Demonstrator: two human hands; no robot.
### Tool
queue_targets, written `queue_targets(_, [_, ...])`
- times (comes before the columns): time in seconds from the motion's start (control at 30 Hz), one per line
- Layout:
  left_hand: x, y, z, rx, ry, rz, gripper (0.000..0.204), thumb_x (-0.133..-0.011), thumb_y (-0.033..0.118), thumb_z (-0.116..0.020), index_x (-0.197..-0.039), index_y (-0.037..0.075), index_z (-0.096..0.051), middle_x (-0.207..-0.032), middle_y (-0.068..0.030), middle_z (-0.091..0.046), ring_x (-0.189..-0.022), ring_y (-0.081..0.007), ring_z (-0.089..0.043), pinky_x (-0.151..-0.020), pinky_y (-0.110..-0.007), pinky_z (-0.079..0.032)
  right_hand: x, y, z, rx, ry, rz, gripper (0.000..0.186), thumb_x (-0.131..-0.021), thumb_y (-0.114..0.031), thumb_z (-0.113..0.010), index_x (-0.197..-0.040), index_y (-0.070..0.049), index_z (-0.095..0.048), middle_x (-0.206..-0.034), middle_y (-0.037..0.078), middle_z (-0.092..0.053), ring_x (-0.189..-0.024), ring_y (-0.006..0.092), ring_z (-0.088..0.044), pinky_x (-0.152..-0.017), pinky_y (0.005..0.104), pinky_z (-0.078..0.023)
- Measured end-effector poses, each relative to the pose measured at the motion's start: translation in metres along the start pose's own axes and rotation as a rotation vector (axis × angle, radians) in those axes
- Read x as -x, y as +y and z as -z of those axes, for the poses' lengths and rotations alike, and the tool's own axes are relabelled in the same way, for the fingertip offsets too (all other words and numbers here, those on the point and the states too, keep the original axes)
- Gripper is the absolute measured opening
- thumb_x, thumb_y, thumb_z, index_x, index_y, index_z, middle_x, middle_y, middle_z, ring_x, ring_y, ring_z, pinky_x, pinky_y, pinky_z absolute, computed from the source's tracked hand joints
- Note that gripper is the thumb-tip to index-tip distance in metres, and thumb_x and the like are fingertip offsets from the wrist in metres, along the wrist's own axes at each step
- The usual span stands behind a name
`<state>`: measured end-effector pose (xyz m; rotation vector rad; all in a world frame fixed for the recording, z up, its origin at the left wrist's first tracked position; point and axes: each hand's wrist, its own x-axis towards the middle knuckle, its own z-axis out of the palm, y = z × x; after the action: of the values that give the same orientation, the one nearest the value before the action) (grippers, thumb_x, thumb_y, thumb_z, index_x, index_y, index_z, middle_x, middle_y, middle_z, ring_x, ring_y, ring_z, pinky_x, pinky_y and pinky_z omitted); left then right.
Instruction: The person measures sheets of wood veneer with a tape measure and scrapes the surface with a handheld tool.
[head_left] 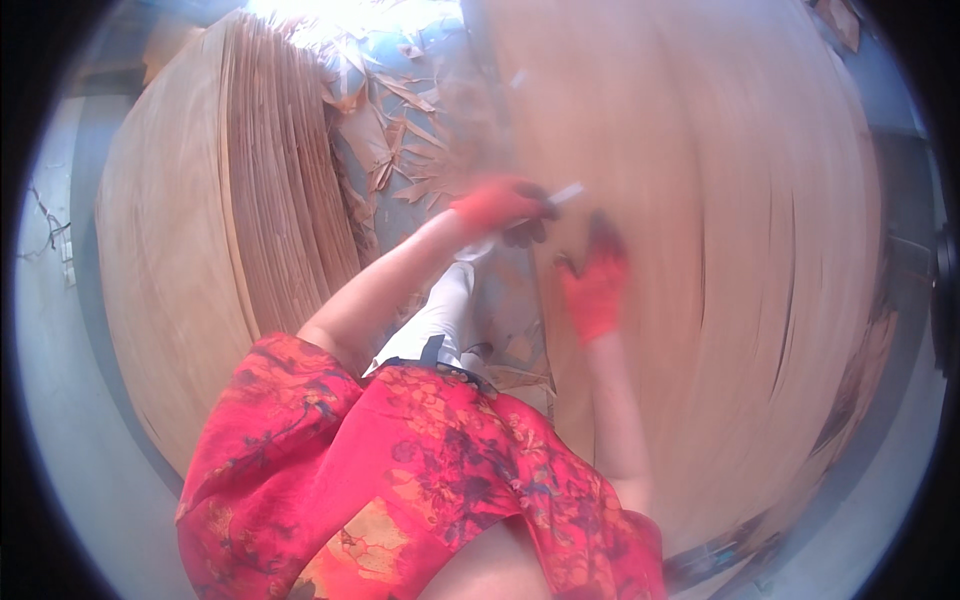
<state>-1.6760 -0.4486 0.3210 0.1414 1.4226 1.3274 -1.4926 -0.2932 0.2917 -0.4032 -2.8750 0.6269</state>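
The red-gloved left hand is at about 12 o'clock from the middle of the view, with its fingers closed together around a slim white stick. The stick's visible end points toward 2 o'clock, out over the edge of a wide wood sheet. Blur hides the details of this grip.

The red-gloved right hand is at 3 o'clock, over the same sheet, with its thumb spread from its fingers and nothing seen between them. I cannot tell whether it presses on the wood. The fingers of this glove are dark and blurred, and they point toward 12 o'clock.

The wood sheet fills the side from 1 to 4 o'clock, with dark, narrow splits running along its grain near 3 o'clock. Between 9 and 10 o'clock stands a stack of thin wood sheets, its layered edges facing the middle. Torn wood scraps lie at 11 o'clock on the bluish floor. A red flowered shirt spreads around 6 o'clock, above white trousers.
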Motion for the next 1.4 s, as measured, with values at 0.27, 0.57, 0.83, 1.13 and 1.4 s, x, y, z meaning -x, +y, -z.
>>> queue_targets(0.27, [-0.014,-0.029,-0.017,0.143,0.094,0.035,0.021,-0.096,0.018,-0.063,-0.105,0.001,-0.071,-0.078,-0.0113,-0.073,-0.051,-0.0146,-0.063,-0.047,-0.026,-0.049,-0.005,0.003,-0.010,-0.012,0.011,0.060,0.081,-0.083,-0.031,-0.073,-0.151,-0.008,-0.036,-0.153,0.010,-0.042,-0.138,0.0342,-0.038,-0.105,0.0502,-0.035])
queue_targets(0.57, [-0.029,-0.036,-0.013,0.131,0.107,0.021,0.022,-0.091,0.021,-0.065,-0.096,0.001,-0.074,-0.075,-0.0106,-0.072,-0.053,-0.0143,-0.063,-0.046,-0.026,-0.046,-0.036,0.026,-0.037,0.007,-0.022,0.097,0.086,-0.076,-0.028,-0.080,-0.150,-0.010,-0.040,-0.154,0.008,-0.041,-0.138,0.0314,-0.038,-0.104,0.0490,-0.036])
queue_targets(0.83, [-0.037,-0.043,-0.007,0.074,0.123,0.008,0.026,-0.092,0.025,-0.065,-0.096,0.000,-0.073,-0.076,-0.0103,-0.072,-0.055,-0.0159,-0.065,-0.048,-0.028,-0.049,-0.041,0.028,-0.044,0.178,-0.184,0.203,0.064,-0.086,-0.022,-0.068,-0.147,-0.024,-0.048,-0.157,-0.002,-0.040,-0.138,0.0313,-0.038,-0.102,0.0484,-0.037])
queue_targets(1.13, [-0.020,-0.068,0.002,-0.155,0.210,-0.087,0.021,-0.091,0.020,-0.066,-0.095,0.000,-0.072,-0.079,-0.0109,-0.073,-0.062,-0.0194,-0.069,-0.057,-0.032,-0.055,-0.045,0.018,-0.038,0.299,-0.254,0.216,0.056,-0.089,-0.021,-0.063,-0.143,-0.031,-0.052,-0.157,-0.001,-0.040,-0.141,0.0312,-0.037,-0.102,0.0496,-0.038])
queue_targets(1.4, [0.033,-0.034,0.019,-0.501,0.119,0.112,0.015,-0.092,0.016,-0.061,-0.095,0.004,-0.070,-0.068,-0.0068,-0.069,-0.049,-0.0132,-0.062,-0.045,-0.026,-0.047,-0.026,0.029,0.002,0.180,-0.219,0.204,0.056,-0.084,-0.024,-0.069,-0.139,-0.023,-0.056,-0.150,0.001,-0.049,-0.137,0.0283,-0.043,-0.101,0.0492,-0.041])
